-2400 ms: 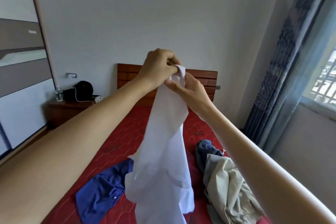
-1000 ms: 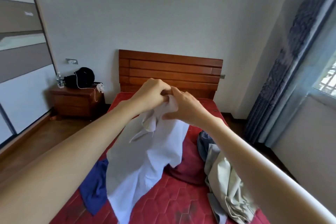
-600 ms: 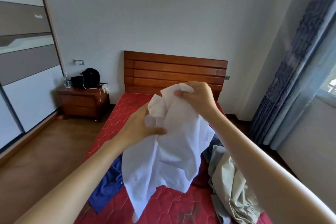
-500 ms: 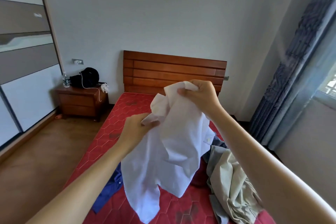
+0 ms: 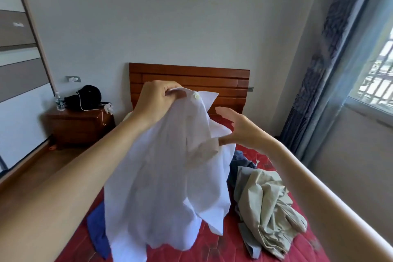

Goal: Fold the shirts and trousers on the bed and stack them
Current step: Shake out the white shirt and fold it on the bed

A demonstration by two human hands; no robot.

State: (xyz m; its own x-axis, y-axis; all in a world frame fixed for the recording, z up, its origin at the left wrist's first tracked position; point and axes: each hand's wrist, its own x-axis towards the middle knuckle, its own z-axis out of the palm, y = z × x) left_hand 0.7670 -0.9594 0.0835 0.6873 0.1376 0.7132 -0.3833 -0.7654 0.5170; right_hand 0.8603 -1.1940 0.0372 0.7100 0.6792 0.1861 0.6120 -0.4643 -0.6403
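A white button shirt (image 5: pixel 168 187) hangs in the air over the red bed (image 5: pixel 212 249). My left hand (image 5: pixel 157 102) pinches it near the collar, beside a white button. My right hand (image 5: pixel 240 130) is spread just right of the shirt, fingers straight, thumb touching the cloth near the collar. Under the shirt a blue shirt (image 5: pixel 96 232) lies on the bed at the left. Crumpled beige trousers (image 5: pixel 268 204) lie at the right, with a grey-blue garment (image 5: pixel 240 160) behind them.
A wooden headboard (image 5: pixel 191 78) stands at the far end of the bed. A wooden nightstand (image 5: pixel 78 125) at the left carries a black bag, a water bottle and a white cable. A curtain (image 5: pixel 314 66) and a window are at the right.
My left hand has risen and now grips the shirt at the collar. My right hand has let go of the top and opened beside the cloth. The shirt hangs lower and more spread.
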